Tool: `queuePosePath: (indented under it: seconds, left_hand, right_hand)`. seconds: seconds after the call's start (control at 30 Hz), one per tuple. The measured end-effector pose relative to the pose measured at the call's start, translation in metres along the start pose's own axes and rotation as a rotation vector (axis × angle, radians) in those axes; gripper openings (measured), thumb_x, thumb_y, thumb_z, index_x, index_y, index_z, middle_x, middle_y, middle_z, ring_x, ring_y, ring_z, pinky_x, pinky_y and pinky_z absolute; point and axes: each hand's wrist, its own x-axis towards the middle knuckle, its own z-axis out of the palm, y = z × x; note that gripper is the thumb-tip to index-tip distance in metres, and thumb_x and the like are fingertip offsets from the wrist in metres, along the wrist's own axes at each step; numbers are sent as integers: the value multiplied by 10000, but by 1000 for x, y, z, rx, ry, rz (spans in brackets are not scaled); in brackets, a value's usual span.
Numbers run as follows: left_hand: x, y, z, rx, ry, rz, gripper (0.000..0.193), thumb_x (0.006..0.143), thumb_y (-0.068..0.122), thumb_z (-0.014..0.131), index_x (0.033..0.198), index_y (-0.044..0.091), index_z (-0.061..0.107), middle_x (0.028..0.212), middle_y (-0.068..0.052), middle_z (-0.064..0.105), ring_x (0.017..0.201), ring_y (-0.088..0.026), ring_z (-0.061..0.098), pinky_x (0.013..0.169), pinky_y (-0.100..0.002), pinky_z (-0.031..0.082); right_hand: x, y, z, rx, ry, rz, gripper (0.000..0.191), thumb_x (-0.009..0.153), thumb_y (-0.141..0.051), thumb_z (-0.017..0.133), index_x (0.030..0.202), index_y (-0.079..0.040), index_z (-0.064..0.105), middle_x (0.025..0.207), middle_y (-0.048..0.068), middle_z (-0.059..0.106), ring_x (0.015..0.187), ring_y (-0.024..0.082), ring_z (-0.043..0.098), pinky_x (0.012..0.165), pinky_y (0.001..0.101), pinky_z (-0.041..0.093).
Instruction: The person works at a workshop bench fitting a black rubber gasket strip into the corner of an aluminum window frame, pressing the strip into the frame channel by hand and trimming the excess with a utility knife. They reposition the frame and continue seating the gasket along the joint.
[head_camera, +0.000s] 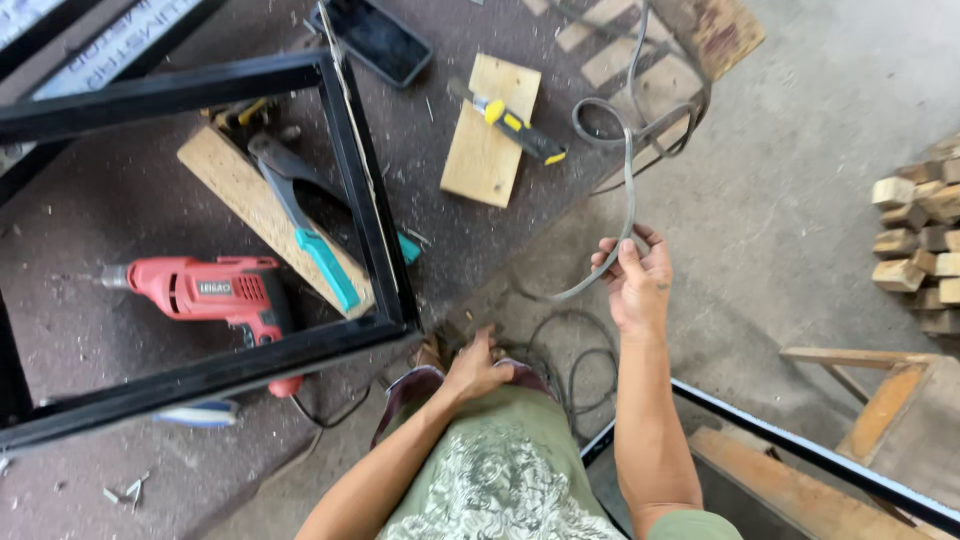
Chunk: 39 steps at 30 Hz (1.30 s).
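A person in a green patterned shirt is standing over a cluttered workshop floor (800, 200), seen from above. The right hand (633, 280) is lifting a grey rubber strip (629, 180), its fingers curling closed around the strip, which is running up and away into loose loops near a wooden board at the top of the scene and trailing down in a curve toward the left hand. The left hand (478, 365) is hanging low just in front of the person's waist, fingers bent downward over a tangle of dark cable (585, 365); whether it is gripping anything is not possible to tell.

To the left, a black metal frame (360, 190) is lying across a dark mat, enclosing a red electric drill (205, 292), a long wooden plank (250, 205) and a pair of teal-handled pliers (300, 215). Beyond the frame, a yellow-and-black utility knife (520, 128) is resting on a small plywood offcut (490, 130), well apart from both hands, with a dark phone (375, 40) lying near it. Stacked wood blocks (920, 230) are sitting at the right edge.
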Motion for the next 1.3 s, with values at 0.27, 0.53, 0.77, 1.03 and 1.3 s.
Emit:
queuePosePath:
  seconds: [0.27, 0.53, 0.77, 1.03, 1.3]
  left_hand:
    - [-12, -32, 24, -1745, -76, -64, 674, 782, -49, 673, 1401, 156, 501, 1428, -91, 636, 1209, -296, 611, 1032, -454, 490]
    - [-147, -135, 33, -1880, 351, 231, 286, 1005, 215, 631, 1251, 78, 677, 1248, -130, 680, 983, -219, 565, 819, -350, 445]
    - [-205, -154, 31, -1589, 1028, 169, 393, 1069, 385, 519, 1267, 75, 656, 1142, -57, 684, 832, -133, 549, 709, -296, 439]
    - [-134, -70, 40, -596, 896, 313, 156, 994, 141, 710, 1031, -6, 747, 838, 8, 661, 753, -68, 595, 644, -241, 503]
    - [-106, -27, 47, -610, 574, 400, 200, 1017, 202, 646, 1032, 4, 666, 826, 39, 554, 678, -65, 529, 571, -256, 455]
  right_hand:
    - [-55, 11, -48, 54, -117, 133, 626, 953, -45, 699, 1488, -88, 377, 1008, 131, 693, 859, 255, 710, 752, 463, 623]
    - [-84, 13, -121, -14, -76, 437, 486, 901, -79, 735, 1358, -87, 567, 890, 76, 669, 818, 215, 698, 698, 418, 605]
    - [-101, 66, -116, -52, 100, 773, 295, 907, -164, 762, 1159, -95, 624, 918, 48, 660, 849, 217, 667, 794, 423, 583]
    - [-108, 107, -72, -605, 33, 521, 420, 947, -112, 704, 1328, -82, 532, 1287, 43, 618, 1157, 179, 591, 933, 385, 462]
    - [-128, 36, 12, -413, -851, -138, 411, 981, -107, 692, 1359, 33, 612, 1332, 116, 665, 1268, 201, 610, 1120, 322, 456]
